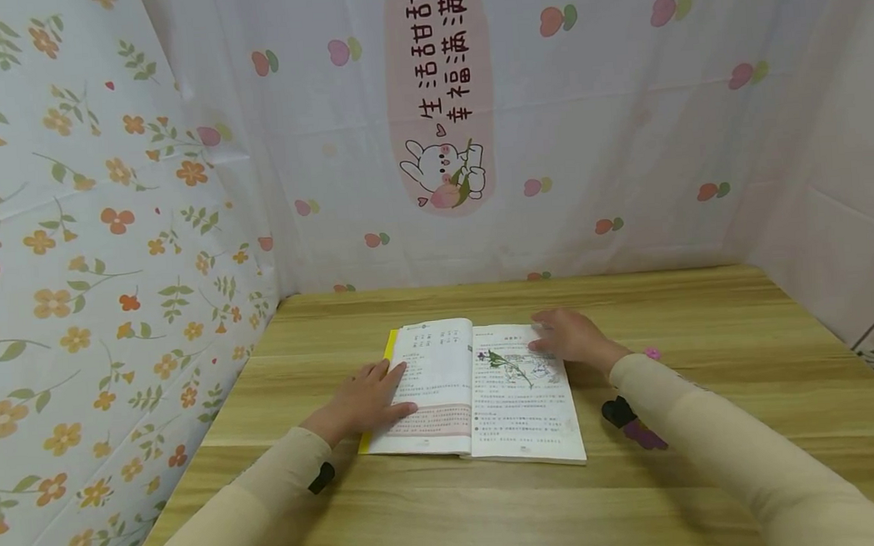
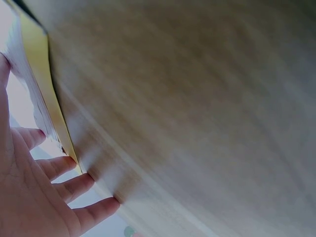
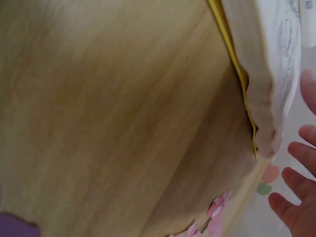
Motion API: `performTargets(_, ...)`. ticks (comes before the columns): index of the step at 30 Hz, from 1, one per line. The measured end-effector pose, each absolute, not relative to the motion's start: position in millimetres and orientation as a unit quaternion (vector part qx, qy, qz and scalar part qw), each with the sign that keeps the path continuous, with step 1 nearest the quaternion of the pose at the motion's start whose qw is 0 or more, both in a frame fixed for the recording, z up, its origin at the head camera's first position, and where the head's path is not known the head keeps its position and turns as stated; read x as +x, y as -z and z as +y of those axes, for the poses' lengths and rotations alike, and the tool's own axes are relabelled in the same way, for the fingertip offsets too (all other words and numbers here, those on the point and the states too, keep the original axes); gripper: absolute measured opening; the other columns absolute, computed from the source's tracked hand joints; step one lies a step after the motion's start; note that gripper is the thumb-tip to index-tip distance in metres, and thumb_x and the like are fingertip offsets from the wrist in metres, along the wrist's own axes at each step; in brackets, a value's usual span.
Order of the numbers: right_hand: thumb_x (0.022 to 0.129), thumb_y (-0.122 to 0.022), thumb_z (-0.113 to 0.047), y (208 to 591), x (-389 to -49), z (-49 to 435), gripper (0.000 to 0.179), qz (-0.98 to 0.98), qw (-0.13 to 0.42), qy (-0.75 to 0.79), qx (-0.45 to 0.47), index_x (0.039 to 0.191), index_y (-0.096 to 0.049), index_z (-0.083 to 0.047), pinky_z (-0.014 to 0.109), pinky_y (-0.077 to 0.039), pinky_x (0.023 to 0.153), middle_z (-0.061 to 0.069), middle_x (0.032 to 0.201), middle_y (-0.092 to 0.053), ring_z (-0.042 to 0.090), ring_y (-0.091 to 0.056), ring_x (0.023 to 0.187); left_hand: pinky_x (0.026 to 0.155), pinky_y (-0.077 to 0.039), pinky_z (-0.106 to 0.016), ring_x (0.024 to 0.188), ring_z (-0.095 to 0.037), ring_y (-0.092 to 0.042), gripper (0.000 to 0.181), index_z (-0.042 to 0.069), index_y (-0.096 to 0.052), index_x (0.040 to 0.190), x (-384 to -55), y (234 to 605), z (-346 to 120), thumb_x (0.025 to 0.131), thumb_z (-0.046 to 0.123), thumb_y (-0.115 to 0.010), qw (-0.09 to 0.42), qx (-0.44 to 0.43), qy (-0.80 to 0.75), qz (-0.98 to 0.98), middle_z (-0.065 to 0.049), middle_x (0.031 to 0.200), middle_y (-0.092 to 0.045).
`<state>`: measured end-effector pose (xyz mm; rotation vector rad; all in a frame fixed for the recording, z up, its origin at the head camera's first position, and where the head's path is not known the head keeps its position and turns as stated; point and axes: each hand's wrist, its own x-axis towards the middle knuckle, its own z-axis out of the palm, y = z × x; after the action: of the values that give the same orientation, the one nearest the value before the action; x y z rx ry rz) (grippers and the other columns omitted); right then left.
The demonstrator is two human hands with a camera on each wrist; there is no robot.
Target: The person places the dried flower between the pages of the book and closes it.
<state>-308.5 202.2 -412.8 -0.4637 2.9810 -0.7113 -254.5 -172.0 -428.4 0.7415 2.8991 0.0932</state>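
Note:
An open book (image 1: 432,390) with a yellow cover lies on the wooden table. Across the upper part of its right page is a flower sprig (image 1: 516,368) with green stems and a small purple bloom. My left hand (image 1: 366,403) rests at the left page's outer edge, fingers spread. In the left wrist view, its fingertips reach the yellow cover (image 2: 42,64) and the tabletop beside it. My right hand (image 1: 576,340) is at the right page's upper outer corner, fingers loosely extended. The right wrist view shows the thick page block (image 3: 259,84) beside those fingers (image 3: 298,182), which hold nothing.
Right of the book, partly behind my right forearm, lie a purple flower (image 1: 645,436) and a pink flower (image 1: 652,352). Dark camera parts (image 1: 617,412) show under the right wrist. Flower-patterned cloth (image 1: 105,243) hangs at the left, and a printed curtain (image 1: 625,153) closes off the back.

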Motion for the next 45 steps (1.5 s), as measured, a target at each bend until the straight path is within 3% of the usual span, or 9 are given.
performTargets(10, 0.101, -0.051, -0.041, 418, -313, 213, 0.07, 0.968, 0.056, 0.113, -0.216, 0.149, -0.029, 0.005, 0.067, -0.013, 0.106, 0.027, 0.152, -0.028, 0.052, -0.016, 0.138, 0.102, -0.031, -0.06, 0.137, -0.041, -0.029, 0.083, 0.01, -0.028, 0.154, -254, 428, -171, 0.094, 0.063, -0.046, 0.075, 0.243, -0.031, 0.967, -0.021, 0.153, -0.029)
performTargets(20, 0.103, -0.045, -0.041, 420, -311, 219, 0.065, 0.967, 0.059, 0.097, -0.228, 0.148, -0.033, 0.004, 0.07, -0.009, 0.105, 0.026, 0.152, -0.029, 0.053, -0.013, 0.139, 0.101, -0.032, -0.061, 0.137, -0.041, -0.03, 0.082, 0.009, -0.029, 0.154, -252, 427, -171, 0.094, 0.063, -0.046, 0.073, 0.247, -0.031, 0.966, -0.021, 0.152, -0.03)
performTargets(28, 0.096, -0.06, -0.038, 425, -314, 219, 0.064, 0.967, -0.006, 0.109, -0.23, 0.14, -0.045, 0.006, 0.066, -0.018, 0.105, 0.028, 0.144, -0.041, 0.05, -0.026, 0.136, 0.101, -0.032, -0.06, 0.136, -0.041, -0.031, 0.082, 0.009, -0.03, 0.153, -250, 425, -170, 0.094, 0.063, -0.047, 0.073, 0.246, -0.029, 0.966, -0.021, 0.152, -0.031)
performTargets(33, 0.092, -0.068, -0.034, 423, -314, 217, 0.058, 0.959, -0.028, 0.2, -0.201, 0.134, -0.053, 0.003, 0.057, -0.032, 0.103, 0.025, 0.135, -0.052, 0.044, -0.045, 0.126, 0.102, -0.031, -0.06, 0.137, -0.041, -0.03, 0.082, 0.009, -0.029, 0.153, -251, 425, -169, 0.094, 0.063, -0.046, 0.075, 0.243, -0.03, 0.967, -0.02, 0.152, -0.03)
performTargets(40, 0.098, -0.058, -0.038, 414, -309, 214, 0.053, 0.903, -0.019, 0.406, -0.143, 0.131, -0.055, 0.004, 0.051, -0.044, 0.092, 0.022, 0.125, -0.058, 0.038, -0.054, 0.115, 0.103, -0.032, -0.058, 0.137, -0.041, -0.03, 0.082, 0.01, -0.027, 0.154, -252, 426, -170, 0.094, 0.064, -0.045, 0.073, 0.245, -0.021, 0.967, -0.02, 0.153, -0.03)
performTargets(45, 0.102, -0.045, -0.046, 409, -303, 214, 0.065, 0.846, 0.039, 0.527, -0.072, 0.138, -0.045, 0.007, 0.044, -0.052, 0.083, 0.026, 0.128, -0.054, 0.037, -0.059, 0.11, 0.102, -0.032, -0.06, 0.136, -0.041, -0.031, 0.082, 0.009, -0.029, 0.153, -251, 426, -170, 0.094, 0.063, -0.046, 0.073, 0.247, -0.029, 0.966, -0.021, 0.152, -0.031)
